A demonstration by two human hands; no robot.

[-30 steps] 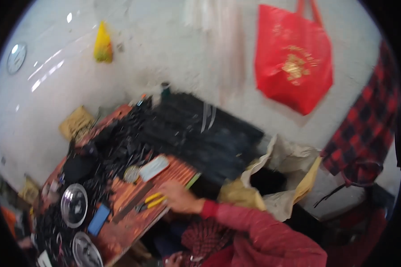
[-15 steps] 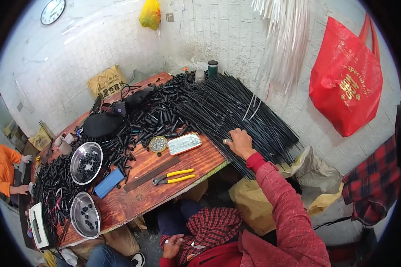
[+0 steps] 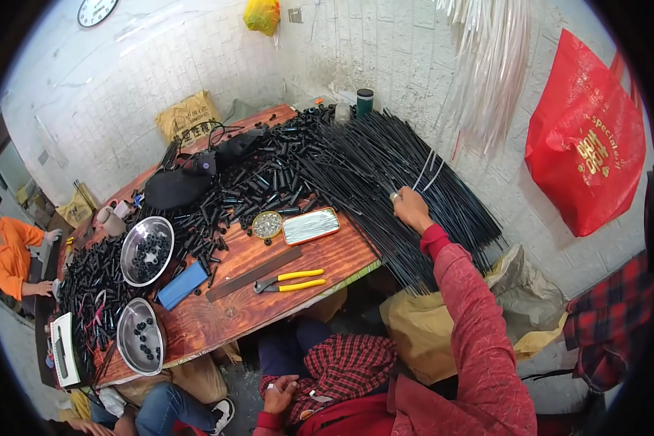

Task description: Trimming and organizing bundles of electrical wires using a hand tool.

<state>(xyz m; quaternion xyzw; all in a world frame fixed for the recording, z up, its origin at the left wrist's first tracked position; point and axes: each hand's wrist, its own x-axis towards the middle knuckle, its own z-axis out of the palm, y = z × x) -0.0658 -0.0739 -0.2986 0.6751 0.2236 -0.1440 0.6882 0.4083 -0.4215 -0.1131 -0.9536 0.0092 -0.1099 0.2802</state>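
My right hand [image 3: 412, 209] reaches over a wide heap of long thin black rods [image 3: 349, 167]. Its fingers, one with a ring, are curled down against the rods; whether any rod is between them is hidden. Just beyond the fingertips, two pale thin strips [image 3: 430, 174] lie across the heap. My left hand [image 3: 280, 396] stays low over my lap by a red plaid cloth [image 3: 349, 363], fingers curled together. What it holds, if anything, is too small to make out.
On the wooden table [image 3: 232, 320] are yellow-handled pliers [image 3: 291, 281], a dark flat bar [image 3: 254, 275], a tray of silvery pins [image 3: 311, 227], metal bowls [image 3: 139, 341] and many short black tubes [image 3: 269, 178]. Sacks [image 3: 421, 327] stand below the rods. A co-worker in orange [image 3: 11, 254] sits far left.
My right hand has moved farther over the rods, toward the pale strips, its fingers more curled. My left hand stays at my lap. The whole view has shifted slightly.
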